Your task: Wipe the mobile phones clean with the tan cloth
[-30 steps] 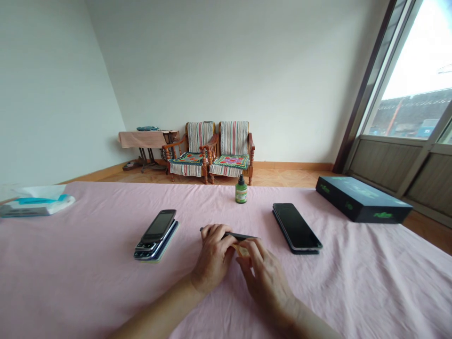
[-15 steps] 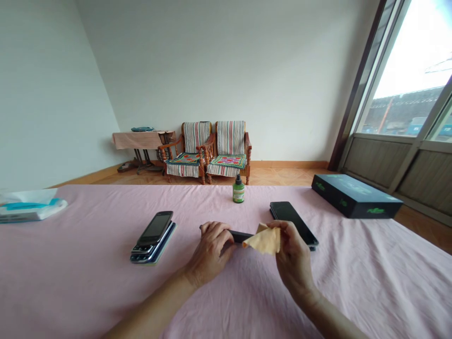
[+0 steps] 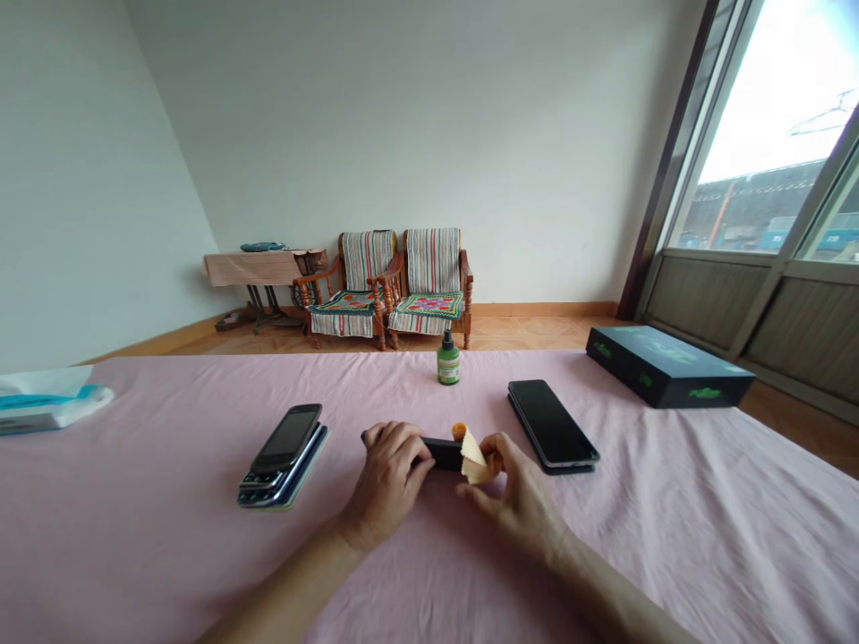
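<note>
In front of me my left hand (image 3: 393, 474) is closed around one end of a dark, slim phone (image 3: 443, 453). A yellow cloth (image 3: 473, 461) covers the phone's right end, pinched there by my right hand (image 3: 516, 492). The fingers of my left hand hide much of the phone. Left of my hands lies a stack of phones (image 3: 285, 452), fanned slightly apart. Another black-screened phone (image 3: 554, 425) lies stacked on a second one at the right.
A green bottle (image 3: 448, 362) with a black cap stands at the pink-covered table's (image 3: 167, 537) far side. At the right back is a black box (image 3: 671, 367); a tissue pack (image 3: 54, 407) lies at the far left. Two wooden chairs (image 3: 429, 282) stand beyond.
My right hand has moved left and slightly down, bringing the cloth around the phone's right end. My left hand keeps its hold. The whole view has shifted slightly.
</note>
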### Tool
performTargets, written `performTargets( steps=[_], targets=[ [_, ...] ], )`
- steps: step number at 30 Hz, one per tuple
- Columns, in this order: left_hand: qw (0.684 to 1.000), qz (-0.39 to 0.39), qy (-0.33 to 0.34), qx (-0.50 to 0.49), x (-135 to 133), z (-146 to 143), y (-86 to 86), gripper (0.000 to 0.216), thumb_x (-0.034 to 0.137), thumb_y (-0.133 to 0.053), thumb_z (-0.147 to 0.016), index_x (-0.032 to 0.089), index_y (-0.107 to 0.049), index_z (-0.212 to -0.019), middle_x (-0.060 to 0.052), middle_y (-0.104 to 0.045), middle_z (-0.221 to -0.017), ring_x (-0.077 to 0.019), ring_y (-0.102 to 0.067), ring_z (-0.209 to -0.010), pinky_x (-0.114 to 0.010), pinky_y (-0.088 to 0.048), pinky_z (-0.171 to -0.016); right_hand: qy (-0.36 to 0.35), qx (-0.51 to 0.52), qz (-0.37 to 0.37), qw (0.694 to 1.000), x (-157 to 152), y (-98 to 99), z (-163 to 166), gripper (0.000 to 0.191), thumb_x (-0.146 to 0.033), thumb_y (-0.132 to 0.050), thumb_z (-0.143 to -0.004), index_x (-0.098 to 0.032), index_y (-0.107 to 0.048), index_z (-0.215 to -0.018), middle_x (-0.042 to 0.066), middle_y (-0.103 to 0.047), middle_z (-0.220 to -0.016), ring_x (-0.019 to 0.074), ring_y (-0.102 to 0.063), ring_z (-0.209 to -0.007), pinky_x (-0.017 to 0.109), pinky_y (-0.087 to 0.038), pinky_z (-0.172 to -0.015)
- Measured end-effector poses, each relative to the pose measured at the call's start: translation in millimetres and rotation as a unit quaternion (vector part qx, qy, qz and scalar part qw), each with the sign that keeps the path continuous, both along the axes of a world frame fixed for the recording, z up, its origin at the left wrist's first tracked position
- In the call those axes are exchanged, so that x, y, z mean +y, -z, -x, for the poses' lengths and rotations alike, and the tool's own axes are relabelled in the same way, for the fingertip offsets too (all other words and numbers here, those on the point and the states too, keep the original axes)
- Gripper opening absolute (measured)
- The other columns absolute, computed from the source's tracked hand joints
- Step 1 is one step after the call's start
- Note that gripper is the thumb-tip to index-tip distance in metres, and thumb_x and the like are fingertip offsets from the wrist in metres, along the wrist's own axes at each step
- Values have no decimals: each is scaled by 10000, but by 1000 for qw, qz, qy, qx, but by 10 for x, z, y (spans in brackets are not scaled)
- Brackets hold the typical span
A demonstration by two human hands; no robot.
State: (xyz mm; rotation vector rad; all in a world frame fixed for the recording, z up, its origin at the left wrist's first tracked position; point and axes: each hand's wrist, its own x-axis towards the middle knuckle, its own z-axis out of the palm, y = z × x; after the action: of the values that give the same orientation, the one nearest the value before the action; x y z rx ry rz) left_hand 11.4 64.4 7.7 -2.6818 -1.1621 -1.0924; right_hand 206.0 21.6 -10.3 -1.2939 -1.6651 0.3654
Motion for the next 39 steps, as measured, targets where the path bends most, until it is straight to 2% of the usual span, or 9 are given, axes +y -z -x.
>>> performTargets(
  steps=[4, 7, 13, 20, 23, 25, 32, 37, 39],
  targets=[
    [1000, -10, 13, 12, -39, -19, 1, 122, 95, -550, -844, 195, -543, -773, -30, -595, -900, -212, -530, -889, -383, -331, -819, 47, -16, 12, 999, -4, -24, 19, 224, -343, -656, -725, -198, -486, -747, -23, -518, -682, 141, -498, -603, 227, -372, -530],
    [1000, -12, 13, 8, -34, -15, -24, 128, 104, -568, -843, 194, -535, -758, -22, -597, -864, -207, -538, -861, -371, -339, -798, 76, 23, 19, 997, 9, -28, -4, 272, -393, -548, -831, -203, -471, -653, -30, -479, -604, 130, -468, -550, 224, -355, -507],
    [999, -18, -44, -6, 36, 34, -27, 125, 120, -598, -829, 202, -526, -769, -15, -603, -842, -223, -547, -875, -371, -344, -786, 97, 164, 13, 982, 7, 24, -38, 226, -404, -495, -880, -182, -541, -882, 4, -603, -685, 143, -556, -579, 214, -426, -517],
    [997, -33, -70, 6, 16, -10, -12, 146, 98, -587, -820, 204, -494, -782, -22, -599, -848, -228, -549, -863, -370, -347, -775, -22, 154, 58, 986, 20, 126, 62, 341, -359, -468, -905, -147, -685, -1059, 40, -692, -762, 164, -616, -642, 228, -475, -579],
    [997, -33, -75, 6, 25, -14, 1, 144, 103, -582, -822, 206, -490, -780, -21, -598, -844, -229, -548, -862, -371, -342, -773, -9, 166, 24, 986, 31, 132, 91, 368, -291, -467, -880, -142, -661, -1155, 76, -716, -936, 194, -652, -771, 265, -505, -692],
    [997, -33, -75, 6, 41, -10, 5, 144, 106, -579, -821, 207, -487, -773, -17, -594, -827, -228, -548, -853, -368, -340, -767, 2, 148, 8, 989, 41, 128, 93, 393, -243, -451, -859, -150, -645, -1188, 70, -714, -928, 193, -650, -777, 271, -501, -709],
    [997, -31, -72, 11, 70, -12, -10, 157, 93, -578, -810, 205, -484, -753, -7, -581, -795, -218, -538, -825, -355, -337, -753, -10, 13, 46, 999, 94, 54, 48, 387, -146, -433, -818, -173, -709, -1088, -41, -522, -534, 124, -518, -521, 195, -399, -533],
    [997, -29, -74, 15, 49, -17, -7, 166, 72, -555, -820, 205, -481, -752, -7, -577, -793, -213, -532, -823, -359, -331, -758, 30, 38, -14, 999, 103, 73, 48, 424, -183, -412, -843, -164, -644, -1198, 46, -656, -771, 148, -584, -622, 220, -443, -580],
    [997, -28, -74, 16, 48, -18, -5, 172, 70, -556, -819, 206, -476, -749, -6, -575, -792, -214, -530, -823, -361, -331, -759, 38, 22, -7, 999, 98, 79, 54, 443, -167, -414, -814, -166, -652, -1188, 46, -658, -764, 154, -585, -608, 225, -439, -565]
  ],
)
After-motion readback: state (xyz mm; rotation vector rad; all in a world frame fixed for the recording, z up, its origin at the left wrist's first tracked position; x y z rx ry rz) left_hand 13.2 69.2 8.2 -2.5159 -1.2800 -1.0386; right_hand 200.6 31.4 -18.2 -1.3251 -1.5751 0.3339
